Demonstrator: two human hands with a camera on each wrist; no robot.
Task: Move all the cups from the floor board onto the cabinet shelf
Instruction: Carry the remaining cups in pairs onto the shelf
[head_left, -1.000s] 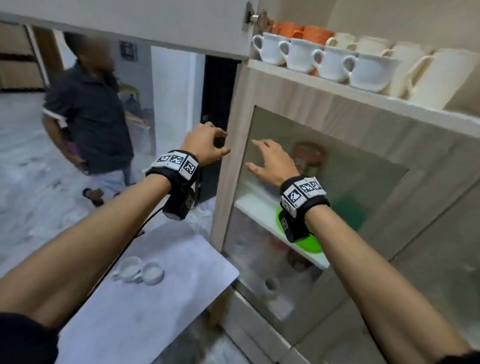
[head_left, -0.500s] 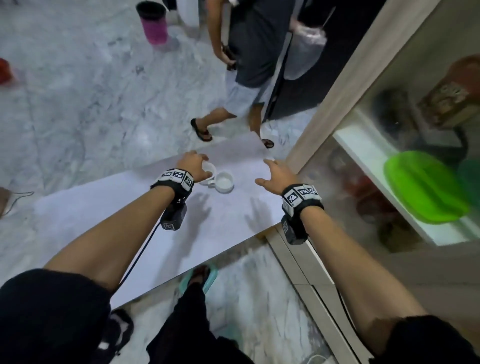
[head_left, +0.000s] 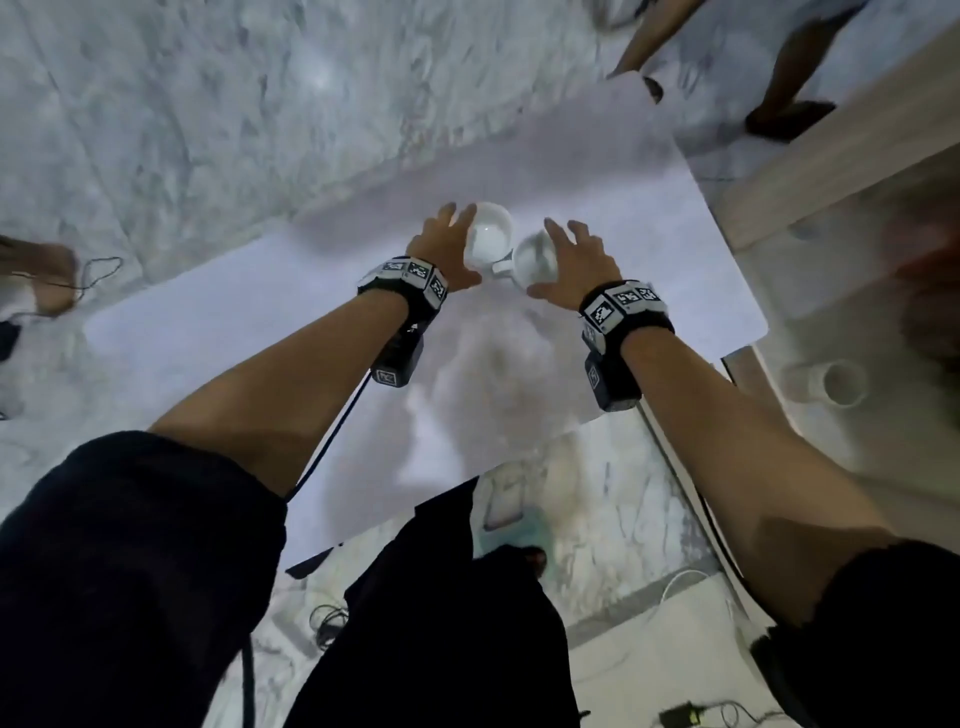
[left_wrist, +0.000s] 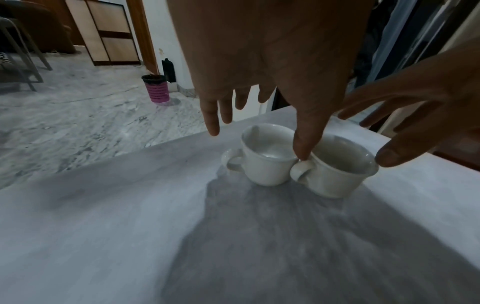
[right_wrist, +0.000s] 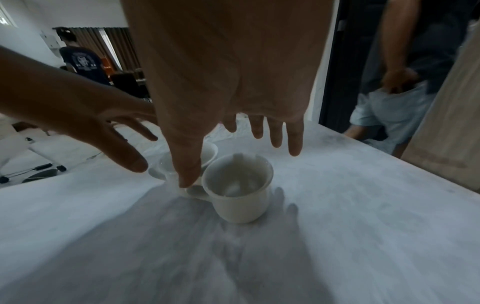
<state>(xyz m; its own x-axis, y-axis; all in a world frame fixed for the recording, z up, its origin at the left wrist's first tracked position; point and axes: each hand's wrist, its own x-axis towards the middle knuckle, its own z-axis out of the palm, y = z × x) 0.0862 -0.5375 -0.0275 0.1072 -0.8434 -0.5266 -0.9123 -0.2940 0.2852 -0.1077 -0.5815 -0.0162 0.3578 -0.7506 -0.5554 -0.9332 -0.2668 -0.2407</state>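
Note:
Two white cups stand side by side on the pale floor board (head_left: 234, 332): the left cup (head_left: 488, 236) and the right cup (head_left: 535, 260), whose handle touches the left one. My left hand (head_left: 452, 244) hovers over the left cup (left_wrist: 265, 164) with its fingers spread and straight, the thumb (left_wrist: 302, 148) reaching down between the two rims. My right hand (head_left: 558, 260) is spread over the right cup (right_wrist: 239, 197), its thumb (right_wrist: 187, 172) down by that cup's handle. Neither hand is curled round a cup.
The wooden cabinet (head_left: 810, 156) with a glass front stands at the board's right edge, with another cup (head_left: 841, 382) behind the glass. A bystander's feet (head_left: 789, 119) are at the board's far corner. Cables lie on the marble floor, and a pink bin (left_wrist: 155, 90) stands far left.
The view swung from the cabinet shelf down to the floor board. Both hands dropped from in front of the cabinet to just over the two cups.

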